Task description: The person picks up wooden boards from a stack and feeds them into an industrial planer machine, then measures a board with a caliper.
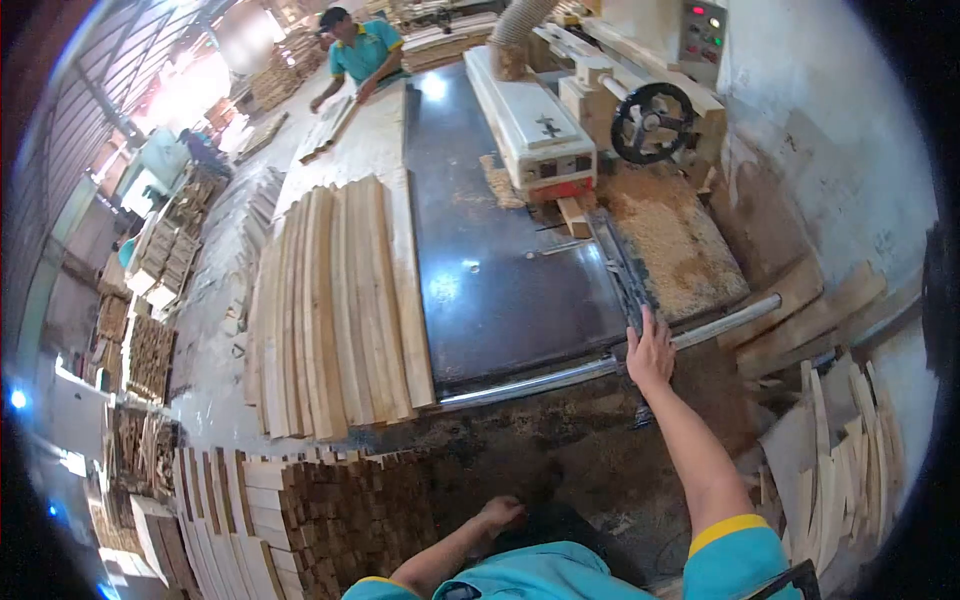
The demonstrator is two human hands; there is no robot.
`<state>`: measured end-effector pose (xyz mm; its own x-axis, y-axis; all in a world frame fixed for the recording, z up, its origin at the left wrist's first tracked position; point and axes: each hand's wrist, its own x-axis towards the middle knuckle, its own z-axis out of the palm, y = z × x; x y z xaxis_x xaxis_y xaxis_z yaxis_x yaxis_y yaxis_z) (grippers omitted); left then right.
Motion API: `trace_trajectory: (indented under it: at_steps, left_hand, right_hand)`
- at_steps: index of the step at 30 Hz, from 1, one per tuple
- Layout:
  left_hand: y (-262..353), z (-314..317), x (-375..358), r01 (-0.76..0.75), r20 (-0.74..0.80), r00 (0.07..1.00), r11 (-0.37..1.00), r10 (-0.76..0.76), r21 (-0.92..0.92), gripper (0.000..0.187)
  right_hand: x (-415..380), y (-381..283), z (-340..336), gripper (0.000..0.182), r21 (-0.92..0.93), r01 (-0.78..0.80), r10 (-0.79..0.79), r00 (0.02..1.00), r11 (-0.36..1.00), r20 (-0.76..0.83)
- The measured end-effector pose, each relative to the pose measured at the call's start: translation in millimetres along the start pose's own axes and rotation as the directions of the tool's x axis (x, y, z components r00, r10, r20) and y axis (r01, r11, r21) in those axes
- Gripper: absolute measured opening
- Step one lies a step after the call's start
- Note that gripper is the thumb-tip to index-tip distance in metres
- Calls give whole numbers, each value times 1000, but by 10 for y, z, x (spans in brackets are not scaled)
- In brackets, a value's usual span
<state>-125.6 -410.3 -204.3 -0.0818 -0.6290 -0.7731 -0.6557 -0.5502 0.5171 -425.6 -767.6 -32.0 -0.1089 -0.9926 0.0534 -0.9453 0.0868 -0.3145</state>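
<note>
My right hand (pixel 652 352) reaches forward and rests on the near end of the dark metal guide fence (pixel 625 268), fingers stretched along it. Beside that fence, a short end of a wooden strip (pixel 574 217) sticks out from under the white machine head (pixel 530 130). My left hand (pixel 503 512) hangs low in front of my body, fingers curled, with nothing visible in it. It is apart from the dark machine table (pixel 500 320) and nearest to the stacked wood blocks (pixel 350 520).
Long wooden boards (pixel 335 310) lie side by side left of the machine table. A round steel rail (pixel 530 385) runs along its front edge. Sawdust (pixel 670 240) covers the right side, below a black handwheel (pixel 652 122). A co-worker (pixel 365 55) handles strips at the far end.
</note>
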Motion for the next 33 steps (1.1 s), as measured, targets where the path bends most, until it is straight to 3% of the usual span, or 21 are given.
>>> trace_trajectory:
  at_steps: [2,4,5,8,9,11,13,16,17,18,19,20,21,22,23,24,25,27,28,30,33]
  left_hand:
    - [-632,23,-396,246,15,966,906,-257,-345,45]
    - [-1502,72,-624,310,-152,925,924,-348,-225,56]
    - [-1381,45,-774,309,-169,920,919,-355,-247,56]
    - [-1986,-104,-1581,252,-105,870,618,-482,-745,43]
    - [-1931,71,-1546,233,-122,860,594,-496,-770,43]
    - [-2196,154,-1711,343,-306,688,666,-658,-662,43]
    - [-2071,277,-1834,-127,-295,644,282,-705,-951,33]
    - [-1883,234,-2111,-333,-372,594,204,-713,-921,29]
    - [-1872,239,-2209,-397,-427,568,220,-704,-891,30]
    - [-1899,245,-2251,-502,-484,510,211,-711,-839,30]
    - [-1918,242,-2322,-595,-534,443,209,-720,-776,31]
    - [-1828,196,-2516,-614,-610,336,325,-717,-720,30]
    - [-1717,123,-2799,-606,-678,234,441,-697,-662,30]
    - [-1736,126,-3015,-598,-737,114,547,-666,-586,29]
    - [-1782,127,-3233,-566,-788,4,648,-615,-509,28]
    - [-1840,128,-3457,-582,-758,-91,652,-646,-486,24]
    - [-1891,138,-3691,-519,-759,-266,752,-594,-406,19]
    - [-1919,138,-4295,-358,-684,-447,816,-576,-453,20]
    - [-2097,186,-4488,-226,-651,-608,885,-455,-408,21]
    - [-2212,228,-4990,-96,-554,-687,814,-471,-573,18]
    - [-2815,405,-5599,139,-448,-820,634,-357,-761,22]
  right_hand:
    - [-16,-13,-22,61,55,-6,5,1000,998,9]
    - [-31,-44,-37,60,10,-25,24,999,1000,33]
    - [-30,-44,-69,60,-12,-20,20,999,1000,50]
    - [-59,-71,-80,59,35,-39,37,998,999,42]
    - [-77,-81,-91,58,50,-39,38,999,998,32]
    - [-98,-90,-90,56,67,-31,30,1000,997,5]
    - [-125,-105,-127,54,93,-2,5,1000,996,-27]
    - [179,197,380,51,228,154,-133,986,962,-105]
    - [229,264,472,51,144,229,-204,964,963,-170]
    - [79,90,315,51,108,145,-130,983,984,-132]
    - [385,327,588,52,211,195,-183,980,958,-79]
    - [299,164,384,53,94,204,-203,979,975,-19]
    - [785,568,1012,55,-3,300,-293,929,954,-226]
    - [860,612,975,55,0,267,-265,956,964,-129]
    - [871,600,1105,54,1,267,-257,928,964,-270]
    - [445,294,663,54,1,316,-305,917,949,-258]
    - [19,76,240,60,-69,109,-119,978,992,-169]
    - [91,195,380,59,-42,199,-203,958,979,-202]
    - [112,265,427,58,-13,250,-246,939,968,-242]
    - [218,290,500,59,-18,276,-272,929,961,-251]
    - [557,572,885,55,-49,343,-328,835,938,-441]
